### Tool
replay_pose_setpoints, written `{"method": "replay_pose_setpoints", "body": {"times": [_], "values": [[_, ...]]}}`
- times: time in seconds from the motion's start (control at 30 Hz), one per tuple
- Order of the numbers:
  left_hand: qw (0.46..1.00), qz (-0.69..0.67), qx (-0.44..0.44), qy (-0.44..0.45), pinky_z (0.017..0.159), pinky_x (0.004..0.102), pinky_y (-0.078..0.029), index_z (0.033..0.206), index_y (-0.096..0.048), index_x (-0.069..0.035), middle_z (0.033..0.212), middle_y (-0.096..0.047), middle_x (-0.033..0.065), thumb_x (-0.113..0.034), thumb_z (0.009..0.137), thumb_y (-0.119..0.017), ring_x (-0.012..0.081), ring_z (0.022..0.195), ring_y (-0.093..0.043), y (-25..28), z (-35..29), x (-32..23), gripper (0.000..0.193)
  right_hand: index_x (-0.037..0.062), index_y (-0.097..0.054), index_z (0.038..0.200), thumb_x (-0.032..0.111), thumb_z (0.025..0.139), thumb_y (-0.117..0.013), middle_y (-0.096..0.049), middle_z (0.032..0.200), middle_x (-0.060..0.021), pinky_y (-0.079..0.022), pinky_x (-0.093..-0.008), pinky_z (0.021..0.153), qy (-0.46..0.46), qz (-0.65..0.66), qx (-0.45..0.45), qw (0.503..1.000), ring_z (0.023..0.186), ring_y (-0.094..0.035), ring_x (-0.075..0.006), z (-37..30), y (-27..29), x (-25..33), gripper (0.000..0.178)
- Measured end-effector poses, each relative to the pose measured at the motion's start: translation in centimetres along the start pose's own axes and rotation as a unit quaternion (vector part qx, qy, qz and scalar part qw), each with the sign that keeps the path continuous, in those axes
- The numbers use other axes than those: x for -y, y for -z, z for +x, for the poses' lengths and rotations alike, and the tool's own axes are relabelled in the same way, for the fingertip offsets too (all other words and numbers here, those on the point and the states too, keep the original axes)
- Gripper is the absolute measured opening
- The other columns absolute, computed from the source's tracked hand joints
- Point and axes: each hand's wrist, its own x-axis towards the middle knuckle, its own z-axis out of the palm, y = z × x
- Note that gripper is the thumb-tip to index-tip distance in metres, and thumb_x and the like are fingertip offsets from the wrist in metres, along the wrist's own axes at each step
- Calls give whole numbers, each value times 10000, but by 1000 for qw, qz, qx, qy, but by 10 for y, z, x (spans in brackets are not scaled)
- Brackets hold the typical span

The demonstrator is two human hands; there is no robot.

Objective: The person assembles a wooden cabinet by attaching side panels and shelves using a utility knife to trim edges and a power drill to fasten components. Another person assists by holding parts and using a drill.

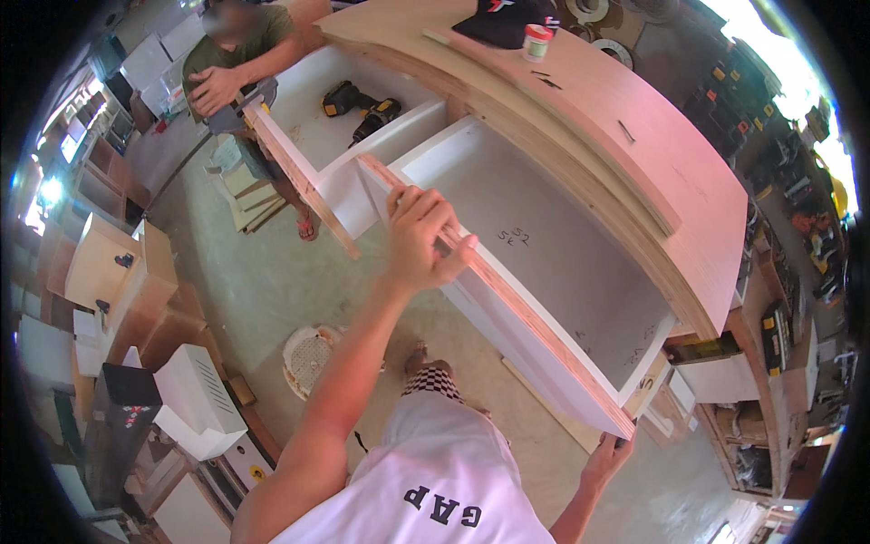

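A white drawer [553, 245] stands pulled out of a wooden cabinet [707, 204], with pencil marks on its inside. Its drawer front [535, 313] is a long panel with a bare plywood top edge. My left hand [421, 236] is closed over that edge near the panel's left end, the thumb on the drawer's inner side. At the far right corner of the same panel, my right hand [605, 462] grips the end from below, its fingers partly hidden behind the panel.
A second open drawer [313, 150] to the left holds cordless drills [362, 109]. A co-worker [240, 68] leans there, one hand by a grey tool. On the cabinet top lie a dark cap [498, 23], a small tub [536, 43] and metal bits. A round stool [311, 361] stands left of my legs.
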Motion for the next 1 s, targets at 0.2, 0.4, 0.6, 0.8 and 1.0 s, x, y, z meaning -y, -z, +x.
{"method": "replay_pose_setpoints", "body": {"times": [0.2, 0.4, 0.6, 0.8, 1.0], "values": [[1000, -23, 7, -13, 992, 448, -352, 807, -618, -133, 881, -564, 35, -538, 841, -785, 261, 901, -524, 3, 2, 4, 440, 70, -611, 1153, 154, 1087, -595, -517, 842, 9, -392, -294, 626, -193, 205, -81, 956, 705, -480, -109, -10, -34, -48, 108], [989, -136, 53, -29, 1021, 477, -388, 941, -656, -106, 1020, -586, 60, -567, 886, -742, 260, 1004, -550, 12, -6, 21, 472, 99, -597, 1118, 372, 1109, -573, -536, 857, -12, -450, -295, 624, -279, 274, -119, 913, 676, -503, -138, -9, -53, -36, 275], [975, -191, 90, -64, 1016, 402, -435, 1028, -674, -81, 1088, -608, 53, -467, 953, -712, 237, 1063, -572, 11, -13, 33, 395, 99, -621, 1141, 464, 1089, -587, -580, 872, -21, -499, -316, 635, -328, 249, -187, 892, 674, -555, -149, -13, -62, -14, 370], [971, -187, 97, -110, 997, 357, -427, 1112, -708, -76, 1187, -654, 31, -342, 940, -659, 234, 1170, -575, -4, -30, 36, 321, 153, -667, 1274, 504, 1084, -592, -679, 1117, -71, -568, -431, 871, -371, 333, -131, 857, 949, -655, -214, -22, -53, -31, 407], [980, -108, 63, -158, 1000, 350, -404, 1118, -698, -99, 1230, -661, 29, -300, 949, -611, 240, 1201, -556, -3, -32, 39, 277, 156, -587, 1485, 480, 1111, -537, -629, 1443, -117, -517, -494, 1107, -313, 335, -18, 888, 1307, -608, -266, -18, -150, 30, 498]]}}
